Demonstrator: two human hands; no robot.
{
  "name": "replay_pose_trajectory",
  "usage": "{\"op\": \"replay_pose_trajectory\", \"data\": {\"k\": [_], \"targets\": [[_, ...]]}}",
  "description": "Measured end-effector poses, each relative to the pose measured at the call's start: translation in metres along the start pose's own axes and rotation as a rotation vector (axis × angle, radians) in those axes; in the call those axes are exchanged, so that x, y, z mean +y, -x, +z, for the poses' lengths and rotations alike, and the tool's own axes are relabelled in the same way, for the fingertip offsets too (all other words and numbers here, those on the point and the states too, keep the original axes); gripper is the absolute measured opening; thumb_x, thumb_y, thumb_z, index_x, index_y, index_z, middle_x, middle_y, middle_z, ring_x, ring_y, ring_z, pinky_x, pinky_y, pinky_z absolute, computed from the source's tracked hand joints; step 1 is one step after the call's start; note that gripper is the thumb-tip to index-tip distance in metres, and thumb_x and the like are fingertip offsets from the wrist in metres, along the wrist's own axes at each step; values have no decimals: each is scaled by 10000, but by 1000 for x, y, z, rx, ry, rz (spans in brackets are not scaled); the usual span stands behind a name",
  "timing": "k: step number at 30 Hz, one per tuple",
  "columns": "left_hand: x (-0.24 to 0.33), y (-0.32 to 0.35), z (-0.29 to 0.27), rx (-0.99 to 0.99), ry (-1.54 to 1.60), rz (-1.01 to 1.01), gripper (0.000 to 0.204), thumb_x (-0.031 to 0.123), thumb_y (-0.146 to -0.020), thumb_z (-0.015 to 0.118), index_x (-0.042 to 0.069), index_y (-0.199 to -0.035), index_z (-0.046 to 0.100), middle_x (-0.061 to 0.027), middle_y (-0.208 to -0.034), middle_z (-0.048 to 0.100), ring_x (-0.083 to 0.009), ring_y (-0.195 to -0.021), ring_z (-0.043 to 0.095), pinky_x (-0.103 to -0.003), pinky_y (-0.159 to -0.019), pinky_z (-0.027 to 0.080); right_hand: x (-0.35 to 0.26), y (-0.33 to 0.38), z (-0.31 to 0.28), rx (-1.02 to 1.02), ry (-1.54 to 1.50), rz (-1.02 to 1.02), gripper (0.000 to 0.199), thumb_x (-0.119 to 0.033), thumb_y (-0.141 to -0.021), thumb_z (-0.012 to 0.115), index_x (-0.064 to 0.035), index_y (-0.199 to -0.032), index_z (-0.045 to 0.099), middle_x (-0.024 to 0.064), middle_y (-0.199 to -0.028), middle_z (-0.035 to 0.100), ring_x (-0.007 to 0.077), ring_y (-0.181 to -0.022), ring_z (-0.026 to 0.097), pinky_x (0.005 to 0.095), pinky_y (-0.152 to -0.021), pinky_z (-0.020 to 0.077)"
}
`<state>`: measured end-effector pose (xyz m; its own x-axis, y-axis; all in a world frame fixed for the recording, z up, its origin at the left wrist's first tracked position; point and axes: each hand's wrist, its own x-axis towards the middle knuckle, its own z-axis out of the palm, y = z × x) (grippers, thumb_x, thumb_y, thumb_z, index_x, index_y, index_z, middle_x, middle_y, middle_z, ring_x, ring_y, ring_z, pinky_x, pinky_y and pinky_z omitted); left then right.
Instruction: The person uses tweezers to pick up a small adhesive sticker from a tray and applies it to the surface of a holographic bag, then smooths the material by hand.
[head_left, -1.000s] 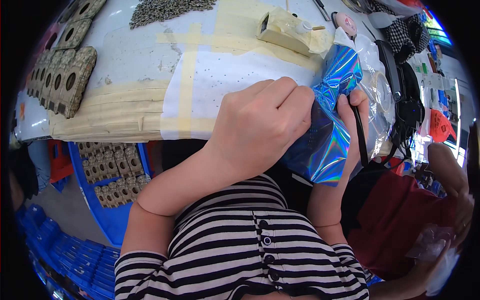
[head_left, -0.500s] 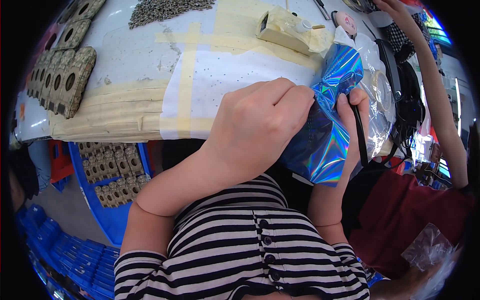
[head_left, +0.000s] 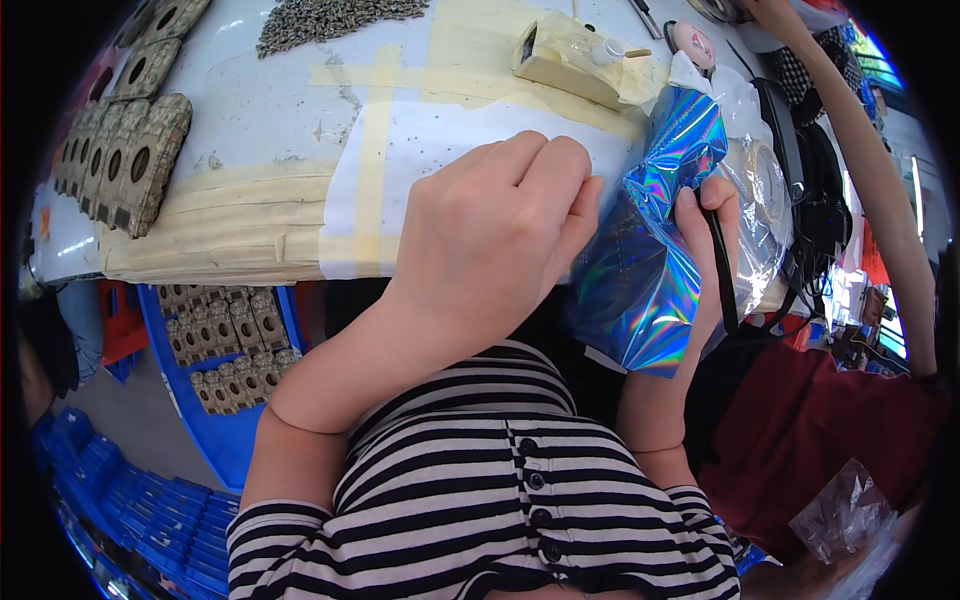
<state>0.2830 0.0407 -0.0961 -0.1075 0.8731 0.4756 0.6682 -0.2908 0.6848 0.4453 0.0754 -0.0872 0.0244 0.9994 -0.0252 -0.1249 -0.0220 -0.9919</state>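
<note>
My left hand (head_left: 495, 225) is closed over the white sheet (head_left: 385, 190), its fingers curled and its thumb toward the bag; whatever it may hold is hidden. It is apart from a shiny blue iridescent bag (head_left: 645, 290), which is crumpled and gathered in at its middle. My right hand (head_left: 718, 210) is at the bag's right side, finger and thumb closed on a thin black strip (head_left: 722, 270) that hangs down. Part of that hand is behind the bag, so how firmly it grips the bag cannot be seen.
Small metal parts (head_left: 330, 22) are heaped at the back. Camouflage-patterned casings (head_left: 125, 165) stand at the left, more in a blue bin (head_left: 220, 430) below. A cream taped block (head_left: 570, 70) is behind the sheet; clear plastic (head_left: 760, 210) and another person's arm (head_left: 880, 190) are at the right.
My left hand has drawn away from the bag's gathered middle, moving left, and its thumb now shows. The right hand has barely moved. The other person's arm has shifted slightly.
</note>
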Motion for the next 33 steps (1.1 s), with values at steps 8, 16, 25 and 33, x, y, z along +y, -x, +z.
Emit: {"op": "replay_pose_trajectory", "data": {"k": [8,16,25,33], "targets": [[0,0,-5,9,154,51,113,-19,-780,710,19,-878,670,-78,-756,649,-168,-636,640,-255,-556,516,0,2,1,-9,-37,6,124,-35,-933,537,-128,-948,457,-44,-888,451,28,-810,435,182,-754,369],[5,-2,-4,16,96,204,187,-9,-724,748,27,-897,686,-79,-779,647,-222,-676,635,-305,-590,522,2,0,-2,4,50,-54,115,-16,-940,516,-102,-935,440,6,-820,497,57,-731,497,214,-691,429],[6,-6,0,7,-16,248,209,-11,-680,739,51,-862,659,-57,-761,622,-209,-691,632,-309,-585,521,1,2,-2,-1,37,-33,128,-37,-927,545,-128,-946,457,-52,-893,416,36,-812,382,193,-763,326],[-1,-7,4,76,69,202,179,-27,-686,724,49,-830,651,-61,-744,629,-215,-651,625,-301,-569,511,-2,4,3,-12,-68,15,132,-31,-931,538,-128,-939,449,-52,-899,435,30,-811,410,185,-753,346]]}}
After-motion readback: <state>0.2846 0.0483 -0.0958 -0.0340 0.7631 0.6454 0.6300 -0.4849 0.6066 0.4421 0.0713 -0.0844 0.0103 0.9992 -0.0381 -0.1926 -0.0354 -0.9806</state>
